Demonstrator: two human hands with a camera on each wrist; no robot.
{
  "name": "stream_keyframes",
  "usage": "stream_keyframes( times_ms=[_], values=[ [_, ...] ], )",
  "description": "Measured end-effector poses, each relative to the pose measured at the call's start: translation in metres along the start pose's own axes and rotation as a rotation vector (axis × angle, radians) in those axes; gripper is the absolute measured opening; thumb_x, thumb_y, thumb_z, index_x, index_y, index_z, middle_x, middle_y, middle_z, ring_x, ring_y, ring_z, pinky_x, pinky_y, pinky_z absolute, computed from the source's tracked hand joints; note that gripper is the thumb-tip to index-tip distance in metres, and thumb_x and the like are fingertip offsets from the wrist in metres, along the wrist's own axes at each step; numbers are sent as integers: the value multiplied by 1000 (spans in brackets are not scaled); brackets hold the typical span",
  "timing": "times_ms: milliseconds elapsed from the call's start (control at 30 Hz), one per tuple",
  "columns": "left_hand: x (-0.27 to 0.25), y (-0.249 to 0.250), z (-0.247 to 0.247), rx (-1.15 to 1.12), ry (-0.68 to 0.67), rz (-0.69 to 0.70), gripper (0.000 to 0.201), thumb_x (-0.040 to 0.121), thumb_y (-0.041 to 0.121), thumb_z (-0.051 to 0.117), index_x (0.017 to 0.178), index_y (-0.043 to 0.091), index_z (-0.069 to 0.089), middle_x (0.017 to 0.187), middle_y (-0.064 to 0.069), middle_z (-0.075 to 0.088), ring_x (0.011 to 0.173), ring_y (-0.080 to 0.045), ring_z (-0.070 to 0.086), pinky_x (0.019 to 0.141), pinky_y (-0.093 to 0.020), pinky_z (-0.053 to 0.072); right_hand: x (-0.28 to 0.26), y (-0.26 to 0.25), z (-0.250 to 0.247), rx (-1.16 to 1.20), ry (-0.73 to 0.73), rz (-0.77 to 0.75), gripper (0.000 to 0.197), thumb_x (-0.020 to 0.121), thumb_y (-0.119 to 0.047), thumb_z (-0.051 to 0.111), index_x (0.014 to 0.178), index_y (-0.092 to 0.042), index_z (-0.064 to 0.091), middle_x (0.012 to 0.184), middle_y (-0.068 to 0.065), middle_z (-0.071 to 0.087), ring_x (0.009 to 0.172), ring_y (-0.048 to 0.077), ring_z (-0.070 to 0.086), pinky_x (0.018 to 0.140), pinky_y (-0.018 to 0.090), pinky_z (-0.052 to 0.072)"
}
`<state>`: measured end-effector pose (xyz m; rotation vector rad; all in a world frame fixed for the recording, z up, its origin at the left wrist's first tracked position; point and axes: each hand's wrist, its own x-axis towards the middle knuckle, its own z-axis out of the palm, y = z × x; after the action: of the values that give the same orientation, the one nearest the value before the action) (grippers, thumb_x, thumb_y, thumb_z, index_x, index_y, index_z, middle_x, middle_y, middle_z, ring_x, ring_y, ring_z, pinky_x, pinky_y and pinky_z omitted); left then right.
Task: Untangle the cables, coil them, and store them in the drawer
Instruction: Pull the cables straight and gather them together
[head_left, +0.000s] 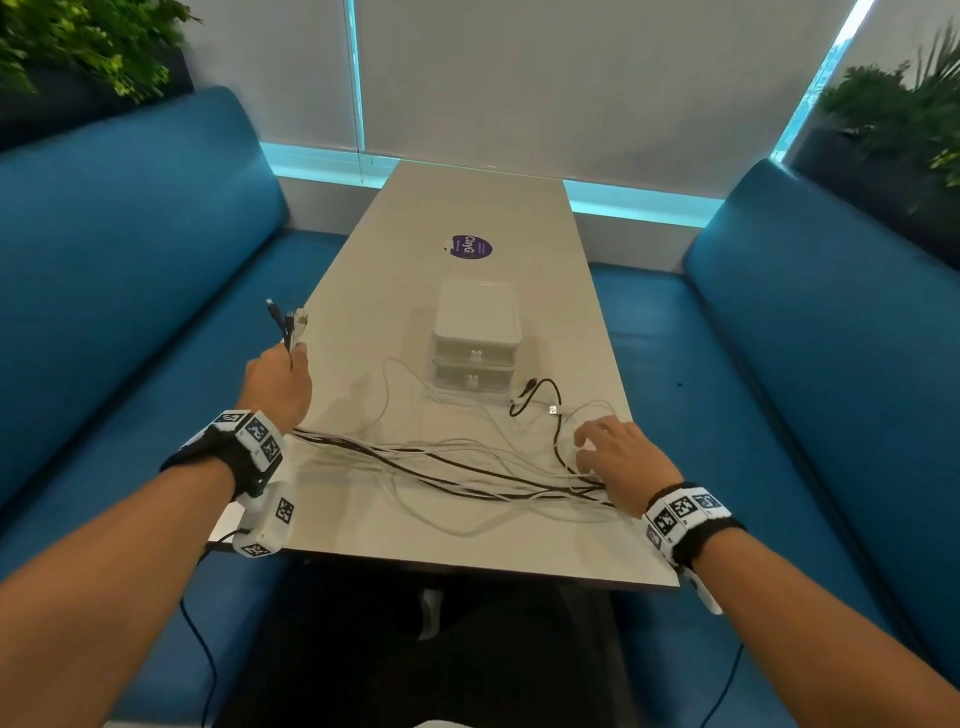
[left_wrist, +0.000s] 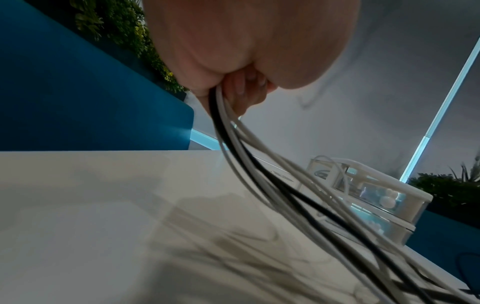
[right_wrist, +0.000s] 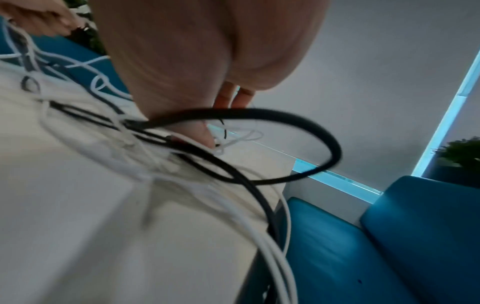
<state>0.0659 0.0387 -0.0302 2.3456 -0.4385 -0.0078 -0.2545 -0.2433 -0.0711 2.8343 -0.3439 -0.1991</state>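
Note:
A tangle of white and black cables (head_left: 441, 462) stretches across the near part of the table (head_left: 467, 208). My left hand (head_left: 291, 358) grips one bunch of them at the table's left edge, with several plugs (head_left: 291, 319) sticking up above the fist. In the left wrist view the cables (left_wrist: 259, 164) run down out of the curled fingers (left_wrist: 241, 90). My right hand (head_left: 597, 441) lies palm down with spread fingers on the strands by the right edge. A black cable (right_wrist: 285, 115) loops around that hand (right_wrist: 228, 102). A white two-drawer box (head_left: 477, 338) stands mid-table, both drawers closed.
Loose plug ends (head_left: 540, 400) lie just right of the drawer box (left_wrist: 363, 195). A purple round sticker (head_left: 470, 247) is on the table farther back. Blue benches (head_left: 130, 260) flank both sides, and the table's right edge (right_wrist: 283, 185) drops to a blue seat. Plants stand behind the benches.

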Motion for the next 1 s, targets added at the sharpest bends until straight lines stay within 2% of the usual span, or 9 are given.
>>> stream_keyframes(
  times_ms=[100,167,267,433,567,633,700,800,1000],
  values=[
    [0,0,4,14,1,15,48,108,30,30,68,8,45,70,-13,53,70,-30,48,66,-39,34,0,-4,8,220,-51,5,49,78,14,54,111,-23,60,125,-7,46,113,20,53,90,30,51],
    [-1,4,7,22,-3,23,48,108,30,30,68,9,43,70,-12,51,73,-32,48,67,-39,34,2,-6,4,321,-128,43,45,84,8,49,114,-23,59,121,-7,48,104,19,56,88,33,52],
    [-2,9,7,25,-4,36,49,109,29,30,66,9,43,66,-9,49,73,-33,49,66,-39,34,7,-2,-4,257,-160,195,23,96,-22,43,111,-22,60,119,-2,55,101,23,60,83,38,51],
    [3,7,6,-47,35,-9,49,108,32,31,84,-3,55,84,-21,57,82,-37,52,70,-41,38,3,16,0,164,-280,536,41,95,-44,43,118,-16,63,136,8,52,109,28,62,87,42,52],
    [2,7,3,-56,49,-21,46,108,31,31,87,-3,54,86,-20,56,80,-35,51,69,-40,37,-11,29,6,340,-333,714,54,85,-75,41,104,-29,61,110,2,67,92,24,62,80,35,52],
    [2,7,4,-63,49,-19,46,108,31,31,87,-3,54,86,-21,57,80,-36,51,69,-41,38,-14,33,7,372,-375,757,49,92,-65,43,103,-21,60,100,3,64,86,23,61,76,34,51],
    [3,7,5,-73,45,-26,46,108,32,31,88,-3,55,88,-22,58,80,-36,52,69,-41,38,-16,38,10,335,-350,806,26,97,-35,49,102,-13,62,88,2,59,80,23,61,71,33,51],
    [5,8,8,-99,43,-27,47,107,33,31,88,-3,55,89,-24,61,81,-38,55,68,-41,40,-19,41,8,293,-322,845,8,92,-18,54,93,-13,61,79,2,58,73,21,62,63,31,50],
    [1,22,16,-127,42,0,47,108,33,32,83,-1,53,81,-19,59,75,-34,53,67,-40,38,6,35,2,434,-280,536,47,85,-4,53,129,-21,51,119,4,62,106,27,64,86,36,55]
  ],
)
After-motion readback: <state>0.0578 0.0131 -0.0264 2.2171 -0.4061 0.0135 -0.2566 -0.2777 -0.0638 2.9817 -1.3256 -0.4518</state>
